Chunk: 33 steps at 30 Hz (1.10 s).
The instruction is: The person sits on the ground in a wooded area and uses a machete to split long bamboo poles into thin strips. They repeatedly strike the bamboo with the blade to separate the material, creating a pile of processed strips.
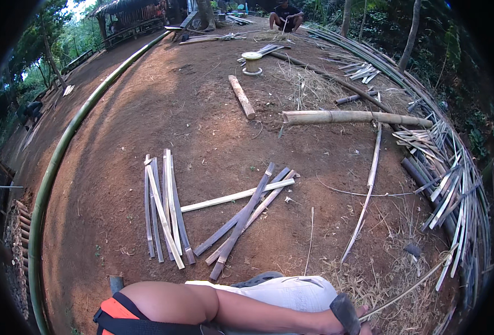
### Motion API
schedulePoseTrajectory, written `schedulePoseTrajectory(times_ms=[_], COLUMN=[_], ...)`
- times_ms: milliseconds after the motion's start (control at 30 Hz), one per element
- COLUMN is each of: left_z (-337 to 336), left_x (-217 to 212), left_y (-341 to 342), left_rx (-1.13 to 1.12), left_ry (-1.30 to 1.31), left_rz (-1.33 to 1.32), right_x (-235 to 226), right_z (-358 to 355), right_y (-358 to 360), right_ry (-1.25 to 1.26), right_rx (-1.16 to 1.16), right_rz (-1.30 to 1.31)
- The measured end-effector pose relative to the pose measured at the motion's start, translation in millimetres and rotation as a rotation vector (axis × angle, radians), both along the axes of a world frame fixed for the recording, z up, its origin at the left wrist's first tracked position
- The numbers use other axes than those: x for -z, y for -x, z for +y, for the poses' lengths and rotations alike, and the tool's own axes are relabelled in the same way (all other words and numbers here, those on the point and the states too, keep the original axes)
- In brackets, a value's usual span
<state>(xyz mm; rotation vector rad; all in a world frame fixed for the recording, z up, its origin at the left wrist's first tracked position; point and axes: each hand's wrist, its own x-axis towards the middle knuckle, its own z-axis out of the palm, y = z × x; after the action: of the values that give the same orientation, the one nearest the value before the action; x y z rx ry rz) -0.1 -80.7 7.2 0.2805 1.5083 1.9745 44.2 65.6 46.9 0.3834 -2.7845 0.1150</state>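
Observation:
My left arm reaches across my body from the lower left to the lower right. My left hand (365,328) is partly cut off by the lower edge, and its fingers are closed around a thin bamboo strip (409,284). From the fingers this strip slants up and right toward the piled strips. A dark, flat piece (344,314) covers part of the hand or wrist; its kind cannot be made out. White cloth (303,293) lies over my leg just beyond the forearm. My right hand does not show.
Split bamboo strips (166,209) and crossed darker slats (244,223) lie ahead on the dirt. A bamboo pole (353,117) and a short log (241,97) lie farther off. Heaped strips (451,187) line the right. A long green pole (68,134) curves along the left. Someone (286,17) squats far ahead.

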Motion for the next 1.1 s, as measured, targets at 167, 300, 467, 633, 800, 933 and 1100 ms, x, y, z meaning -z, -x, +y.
schedulePoseTrajectory(times_ms=[167,300,467,633,800,933,1100], left_z=[2.4,14.6,-14.8,-13.3,-20.6,-22.8,-13.1], left_x=[-8.3,-12.0,-24.5,-44.0,-43.0,-19.8,-22.5], left_y=[-4.2,-1.7,3.0,9.6,13.6,1.4,-8.7], left_rx=[-0.156,-0.243,0.006,0.118,0.122,0.059,0.08], left_ry=[-0.03,-0.007,0.184,-0.137,-0.143,0.007,0.116], left_rz=[0.125,0.206,0.071,-0.319,-0.311,0.037,-0.105], right_x=[-15.0,-12.7,-37.0,-77.6,-35.1,-31.0,-63.7], right_z=[-17.4,6.3,50.1,73.1,17.9,6.5,71.9], right_y=[3.4,33.4,104.4,130.1,49.7,42.4,109.8], right_ry=[0.071,0.181,0.168,0.104,0.033,0.097,0.19], right_rx=[0.047,0.236,0.325,0.402,0.111,-0.004,0.349], right_rz=[0.04,0.087,0.225,0.204,-0.055,0.038,0.068])
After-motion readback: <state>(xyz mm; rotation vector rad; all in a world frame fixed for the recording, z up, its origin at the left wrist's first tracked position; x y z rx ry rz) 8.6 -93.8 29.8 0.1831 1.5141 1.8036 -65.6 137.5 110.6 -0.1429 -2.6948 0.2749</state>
